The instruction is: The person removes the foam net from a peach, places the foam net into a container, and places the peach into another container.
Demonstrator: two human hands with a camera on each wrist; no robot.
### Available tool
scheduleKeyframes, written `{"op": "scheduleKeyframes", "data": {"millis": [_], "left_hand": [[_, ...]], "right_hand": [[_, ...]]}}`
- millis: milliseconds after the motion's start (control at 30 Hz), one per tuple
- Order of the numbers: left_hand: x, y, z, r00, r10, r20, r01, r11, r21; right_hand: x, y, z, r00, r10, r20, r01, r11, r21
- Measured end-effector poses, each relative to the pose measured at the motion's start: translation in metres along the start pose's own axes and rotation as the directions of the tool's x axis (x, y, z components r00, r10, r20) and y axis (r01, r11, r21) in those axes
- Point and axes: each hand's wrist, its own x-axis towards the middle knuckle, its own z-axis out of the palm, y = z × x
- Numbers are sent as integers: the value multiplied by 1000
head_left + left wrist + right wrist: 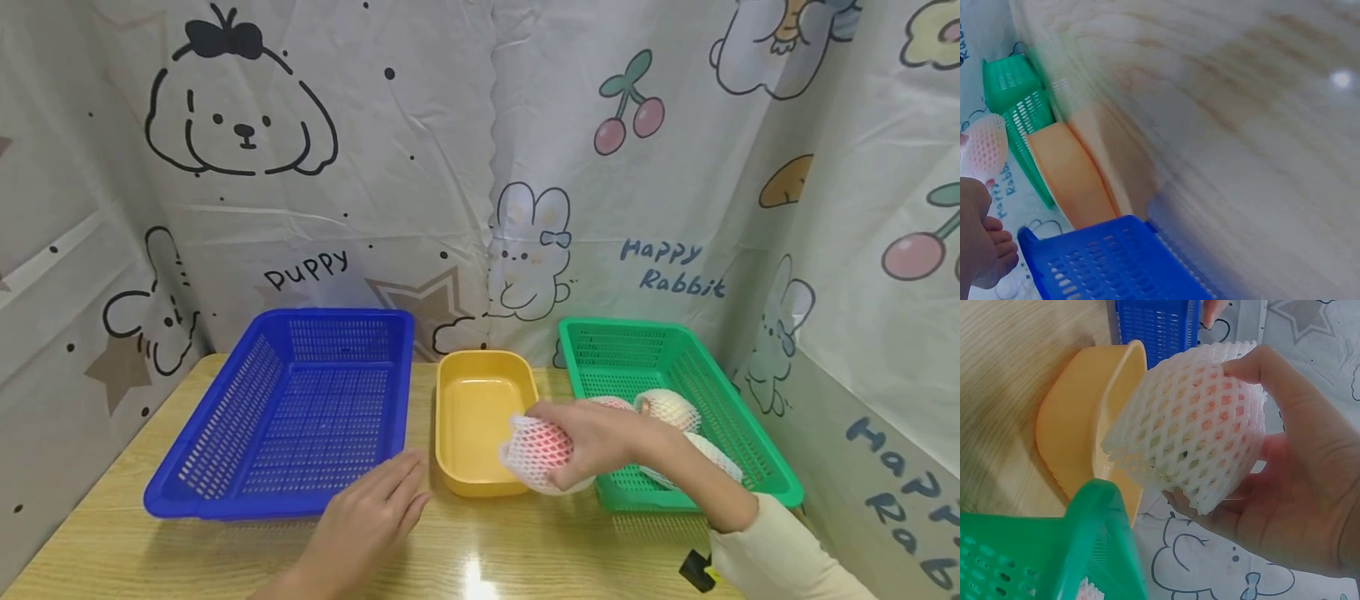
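My right hand (600, 440) grips a round reddish fruit in a white foam net (538, 452), thumb on one side and fingers on the other. In the head view the fruit overlaps the right rim of the yellow bin (483, 487), close to the green basket (652, 502). Through the mesh, in the right wrist view, the fruit (1204, 425) looks red and pale green. My left hand (372, 512) holds nothing; its fingers lie together, loosely bent, by the near right corner of the blue basket (247, 507).
Inside the green basket lie several more net-wrapped fruits (670, 408), partly hidden by my right arm. The blue basket and the yellow bin have bare floors. A printed curtain (420, 167) hangs behind the wooden table (525, 550). A small black object (697, 571) shows near my right sleeve.
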Motion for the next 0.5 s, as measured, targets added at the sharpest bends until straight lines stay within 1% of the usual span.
{"op": "scheduleKeyframes", "data": {"millis": [233,500], "left_hand": [[-15,-9,-6,999,-43,-4,43,999,8],[-27,-16,-14,997,-69,16,69,997,37]], "right_hand": [[0,0,9,1000,-27,16,28,999,-19],[-3,-5,20,997,-37,69,36,999,18]]}}
